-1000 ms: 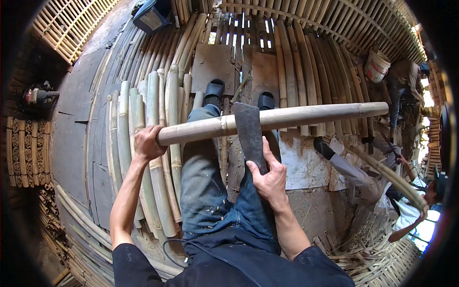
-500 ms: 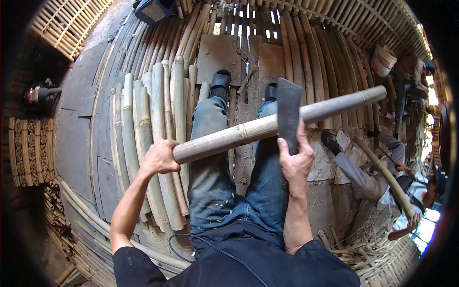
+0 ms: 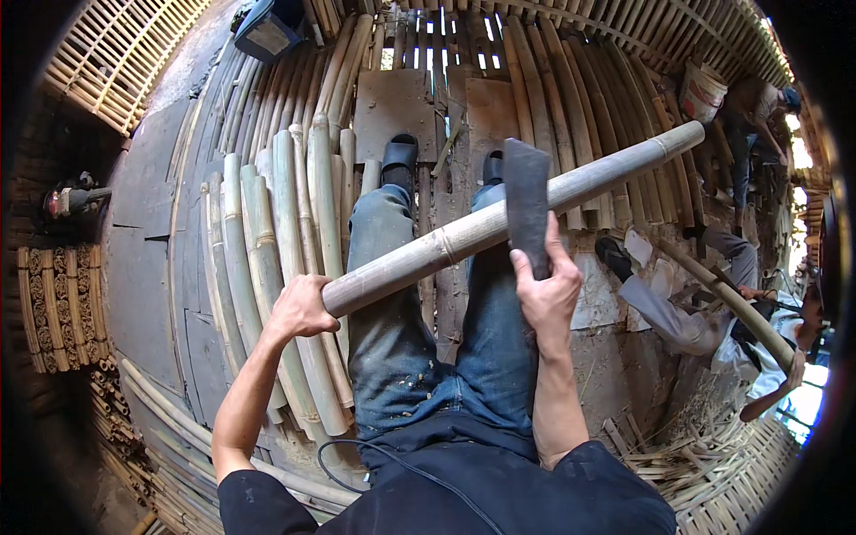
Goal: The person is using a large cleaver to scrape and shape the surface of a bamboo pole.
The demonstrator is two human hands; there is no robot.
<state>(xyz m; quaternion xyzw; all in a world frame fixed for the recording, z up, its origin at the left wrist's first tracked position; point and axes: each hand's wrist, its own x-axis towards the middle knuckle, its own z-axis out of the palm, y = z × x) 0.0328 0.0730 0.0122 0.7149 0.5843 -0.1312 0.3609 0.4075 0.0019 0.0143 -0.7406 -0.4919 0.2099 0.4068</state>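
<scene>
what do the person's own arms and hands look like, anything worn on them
The left hand and right hand are bare, with no gloves or wristwatch visible. The forearms are uncovered too. The left sleeve and right sleeve are short, near-black and loose, part of a dark shirt. A thin dark cable loops at the shirt's front.

The person's hands number two: one left hand, one right hand. There is one held bamboo pole and one dark blade. Two sandals, two co-workers, one white bucket and one blue container show. Bamboo lengths on the floor exceed ten (overlaps blur the exact count).
</scene>
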